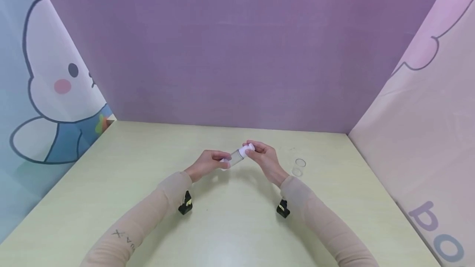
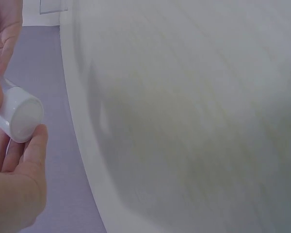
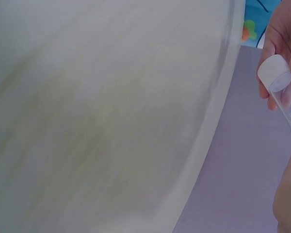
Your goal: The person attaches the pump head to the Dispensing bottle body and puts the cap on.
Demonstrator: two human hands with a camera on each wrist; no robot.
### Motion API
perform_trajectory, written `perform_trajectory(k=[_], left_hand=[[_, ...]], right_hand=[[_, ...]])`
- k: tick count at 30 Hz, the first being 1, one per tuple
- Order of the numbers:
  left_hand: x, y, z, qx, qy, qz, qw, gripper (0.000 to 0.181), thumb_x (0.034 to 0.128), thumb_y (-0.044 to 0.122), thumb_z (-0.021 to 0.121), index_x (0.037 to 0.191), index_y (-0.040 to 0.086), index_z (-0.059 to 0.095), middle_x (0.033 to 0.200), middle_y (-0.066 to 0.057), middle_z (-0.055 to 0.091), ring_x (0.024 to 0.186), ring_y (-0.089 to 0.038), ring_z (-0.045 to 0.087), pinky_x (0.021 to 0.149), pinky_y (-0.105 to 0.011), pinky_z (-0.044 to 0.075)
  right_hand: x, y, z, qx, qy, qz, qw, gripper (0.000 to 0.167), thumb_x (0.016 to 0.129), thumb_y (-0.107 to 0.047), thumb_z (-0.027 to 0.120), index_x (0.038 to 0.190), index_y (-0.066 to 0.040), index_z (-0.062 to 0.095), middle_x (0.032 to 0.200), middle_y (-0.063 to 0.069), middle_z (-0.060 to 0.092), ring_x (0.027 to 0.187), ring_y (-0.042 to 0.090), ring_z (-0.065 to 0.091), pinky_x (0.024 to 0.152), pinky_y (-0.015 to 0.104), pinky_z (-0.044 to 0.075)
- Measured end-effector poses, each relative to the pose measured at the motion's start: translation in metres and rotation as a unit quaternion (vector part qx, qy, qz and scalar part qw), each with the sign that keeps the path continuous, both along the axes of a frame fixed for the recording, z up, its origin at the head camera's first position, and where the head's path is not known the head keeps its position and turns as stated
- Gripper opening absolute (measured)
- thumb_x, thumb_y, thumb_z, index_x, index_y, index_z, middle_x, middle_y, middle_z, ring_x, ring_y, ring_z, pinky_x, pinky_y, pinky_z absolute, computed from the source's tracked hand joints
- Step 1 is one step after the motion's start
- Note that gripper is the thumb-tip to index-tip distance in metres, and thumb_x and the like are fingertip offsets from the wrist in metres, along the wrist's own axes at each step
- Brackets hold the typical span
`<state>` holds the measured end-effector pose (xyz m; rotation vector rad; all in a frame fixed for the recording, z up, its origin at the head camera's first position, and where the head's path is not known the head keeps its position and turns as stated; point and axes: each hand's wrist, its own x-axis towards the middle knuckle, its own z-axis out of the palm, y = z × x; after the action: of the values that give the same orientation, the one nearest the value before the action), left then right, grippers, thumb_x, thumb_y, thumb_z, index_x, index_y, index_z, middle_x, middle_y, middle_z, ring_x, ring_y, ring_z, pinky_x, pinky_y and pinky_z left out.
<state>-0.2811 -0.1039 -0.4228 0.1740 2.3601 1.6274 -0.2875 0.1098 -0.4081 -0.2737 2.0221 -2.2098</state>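
Observation:
A small clear bottle [image 1: 236,158] with a white base and a white top is held tilted above the table, its top end up to the right. My left hand [image 1: 208,163] grips the white base [image 2: 23,115] between thumb and fingers. At the other end, my right hand [image 1: 268,160] pinches the white top [image 1: 246,150]. The right wrist view shows the see-through body [image 3: 287,112] running between the two hands; the top end lies outside that view. To the right of my right hand, a clear open cylinder, like a cap [image 1: 298,168], stands on the table.
The pale wooden table [image 1: 237,226] runs back to a purple panel [image 1: 237,52]. Printed cloth walls stand at the left [image 1: 48,65] and right [image 1: 426,127]. Black wrist cameras sit at the left wrist [image 1: 185,204] and right wrist [image 1: 283,208].

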Motion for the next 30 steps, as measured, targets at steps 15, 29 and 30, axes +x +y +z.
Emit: perform_trajectory(k=[15,29,30], left_hand=[[-0.0026,-0.0002,-0.0037,0.007,-0.002,-0.004,1.0,0.035,0.0805,0.019,0.07,0.115,0.014,0.064,0.121,-0.003,0.06,0.111,-0.021,0.054,0.094,-0.042,0.042],[-0.0005,-0.001,-0.0018,0.002,-0.001,0.001,1.0,0.034,0.0815,0.02,0.069,0.115,0.015,0.064,0.122,-0.003,0.06,0.11,-0.021,0.054,0.094,-0.042,0.041],[-0.0005,-0.0012,-0.0023,0.002,0.0,0.002,1.0,0.034,0.0817,0.019,0.069,0.116,0.015,0.064,0.122,-0.003,0.06,0.11,-0.021,0.054,0.093,-0.042,0.041]], right_hand=[[-0.0015,-0.0012,-0.0026,0.014,-0.009,-0.019,0.9997,0.038,0.085,-0.004,0.062,0.122,0.0,0.055,0.121,0.014,0.06,0.103,0.012,0.059,0.091,0.026,0.046],[0.001,-0.0034,0.0006,0.028,0.006,-0.024,0.9993,0.04,0.084,-0.008,0.065,0.121,0.002,0.055,0.117,0.012,0.062,0.095,0.007,0.06,0.089,0.026,0.048],[0.0009,-0.0037,-0.0001,0.026,0.004,-0.024,0.9994,0.041,0.083,-0.007,0.065,0.122,0.002,0.055,0.117,0.011,0.063,0.095,0.008,0.06,0.088,0.026,0.048]])
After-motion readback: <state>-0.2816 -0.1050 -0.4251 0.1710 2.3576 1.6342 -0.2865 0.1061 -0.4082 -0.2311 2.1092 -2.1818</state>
